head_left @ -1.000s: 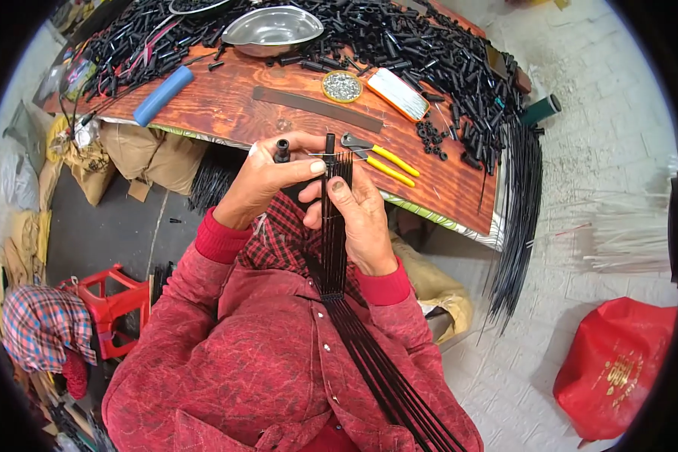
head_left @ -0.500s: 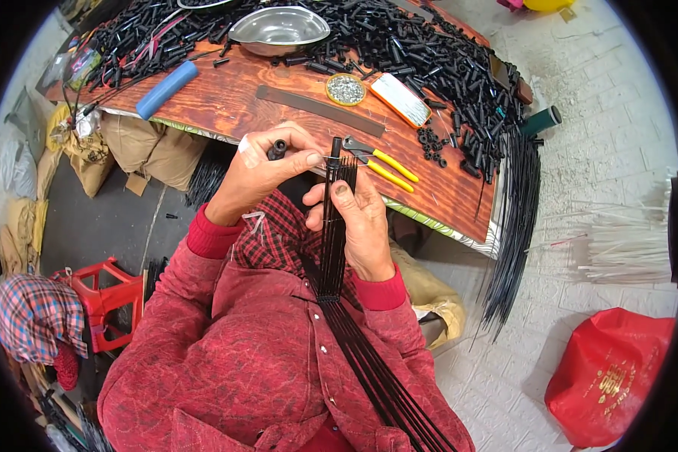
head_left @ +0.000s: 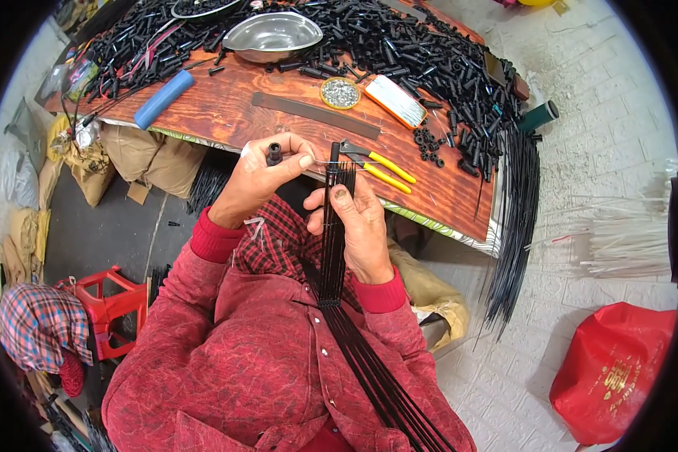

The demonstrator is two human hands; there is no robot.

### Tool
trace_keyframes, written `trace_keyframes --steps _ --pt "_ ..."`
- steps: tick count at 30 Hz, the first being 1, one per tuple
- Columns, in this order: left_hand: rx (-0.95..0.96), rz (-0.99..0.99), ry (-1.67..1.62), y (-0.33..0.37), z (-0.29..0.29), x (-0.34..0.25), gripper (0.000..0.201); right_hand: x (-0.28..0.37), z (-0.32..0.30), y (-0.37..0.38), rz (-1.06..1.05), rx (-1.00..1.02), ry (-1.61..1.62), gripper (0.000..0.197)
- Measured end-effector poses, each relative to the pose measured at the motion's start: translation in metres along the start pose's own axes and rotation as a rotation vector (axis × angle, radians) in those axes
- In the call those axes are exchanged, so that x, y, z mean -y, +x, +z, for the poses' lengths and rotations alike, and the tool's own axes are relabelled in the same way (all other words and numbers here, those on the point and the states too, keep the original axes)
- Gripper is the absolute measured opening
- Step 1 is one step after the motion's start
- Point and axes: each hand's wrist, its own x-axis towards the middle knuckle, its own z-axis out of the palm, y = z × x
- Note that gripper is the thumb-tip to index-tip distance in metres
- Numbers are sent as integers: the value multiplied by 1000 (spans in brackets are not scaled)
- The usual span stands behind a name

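My right hand (head_left: 363, 230) is wrapped round a flat row of thin black rods (head_left: 331, 264), which run down across my lap and chest. A wider black tube (head_left: 334, 154) stands at the row's upper left. Thumb and forefinger of my left hand (head_left: 262, 175) pinch a fine wire (head_left: 322, 161) that crosses the rods near their top ends. A short black plastic tube (head_left: 274, 153) is also tucked in my left hand, its hollow end up. Pliers with yellow handles (head_left: 388, 169) lie on the table just beyond my right hand.
The wooden table (head_left: 218, 98) bears a heap of black plastic tubes (head_left: 399, 45), a metal bowl (head_left: 273, 38), a flat bar (head_left: 316, 114), a dish of small metal pieces (head_left: 340, 93) and a blue roll (head_left: 164, 99). Long black rods (head_left: 514, 226) hang off its right end. A red stool (head_left: 120, 309) stands left.
My left fingertips have drawn slightly left, away from the rods, with the wire between. My right hand keeps its hold. The whole view has shifted a little.
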Motion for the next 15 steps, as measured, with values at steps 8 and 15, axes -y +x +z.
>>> trace_keyframes --steps 8,15 --pt "66 -210 -207 9 -27 0 25 2 3 -1 -3 14 6 28" --pt "121 -204 -195 8 -32 -6 30 0 3 0 -2 -3 25 29"
